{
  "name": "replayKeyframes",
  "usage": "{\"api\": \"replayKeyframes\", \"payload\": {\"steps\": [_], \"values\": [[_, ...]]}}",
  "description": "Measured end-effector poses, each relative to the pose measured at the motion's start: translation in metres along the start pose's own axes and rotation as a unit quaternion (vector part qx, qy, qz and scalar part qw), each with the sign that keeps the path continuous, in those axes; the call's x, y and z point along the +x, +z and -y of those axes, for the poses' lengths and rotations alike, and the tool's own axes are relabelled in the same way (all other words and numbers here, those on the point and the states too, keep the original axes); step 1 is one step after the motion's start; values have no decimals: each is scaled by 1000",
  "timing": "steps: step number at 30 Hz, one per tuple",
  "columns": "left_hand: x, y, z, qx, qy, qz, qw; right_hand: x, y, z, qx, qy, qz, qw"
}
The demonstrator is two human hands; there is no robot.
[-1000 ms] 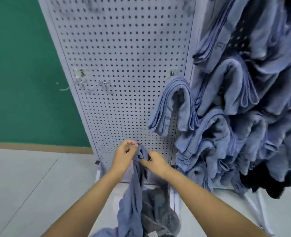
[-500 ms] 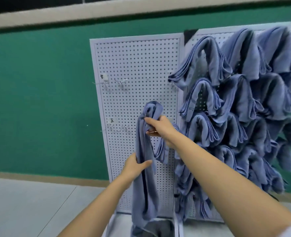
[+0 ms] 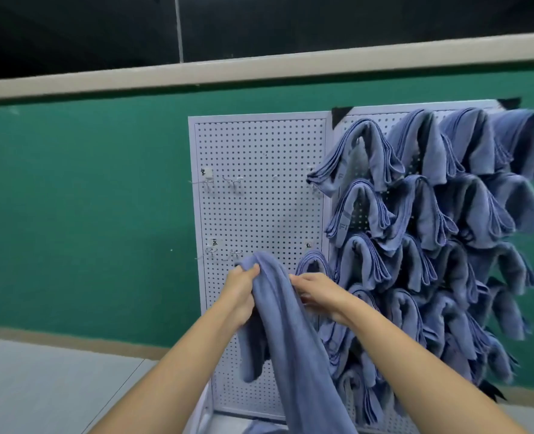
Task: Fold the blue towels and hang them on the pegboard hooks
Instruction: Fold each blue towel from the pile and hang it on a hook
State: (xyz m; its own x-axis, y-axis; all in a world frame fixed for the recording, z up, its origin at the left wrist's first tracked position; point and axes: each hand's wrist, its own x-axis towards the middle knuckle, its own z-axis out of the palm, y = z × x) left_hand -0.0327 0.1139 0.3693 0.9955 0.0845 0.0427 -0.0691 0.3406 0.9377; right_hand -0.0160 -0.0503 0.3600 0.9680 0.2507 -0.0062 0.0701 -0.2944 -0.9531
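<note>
High on the towel (image 3: pixel 286 324), left hand (image 3: pixel 242 289) now

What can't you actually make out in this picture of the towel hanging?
Head view only:
- Held towel: its lower end is cut off by the bottom edge.
- Right hand: grip unclear, as the towel's fold covers its fingertips.
- Pegboard labels: too small to read.
- Hung towels: they hide whatever holds them on the panel.

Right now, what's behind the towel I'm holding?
The white pegboard. Bare hooks show at the upper left of the towel, and a hung towel shows to its right. The board area directly behind the cloth is covered, so any hooks there can't be seen.
</note>
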Motion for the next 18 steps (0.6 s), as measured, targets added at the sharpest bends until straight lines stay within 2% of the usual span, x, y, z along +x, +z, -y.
{"api": "replayKeyframes", "payload": {"steps": [3, 7, 11, 14, 18], "values": [[-4, -2, -4, 11, 4, 2, 1000, -8, 5, -3, 22, -1, 49, 999], [-9, -3, -10, -32, -3, 7, 999, -16, 17, -6, -29, 38, 30, 998], [-8, -5, -14, -62, -16, 18, 998, -16, 33, -29, -28, 98, 70, 992], [-5, -7, -13, -76, -37, 15, 996, -11, 47, -45, 57, 121, 107, 985], [2, -21, -5, -82, -78, 29, 993, -3, 57, -42, 181, 71, 74, 978]]}}
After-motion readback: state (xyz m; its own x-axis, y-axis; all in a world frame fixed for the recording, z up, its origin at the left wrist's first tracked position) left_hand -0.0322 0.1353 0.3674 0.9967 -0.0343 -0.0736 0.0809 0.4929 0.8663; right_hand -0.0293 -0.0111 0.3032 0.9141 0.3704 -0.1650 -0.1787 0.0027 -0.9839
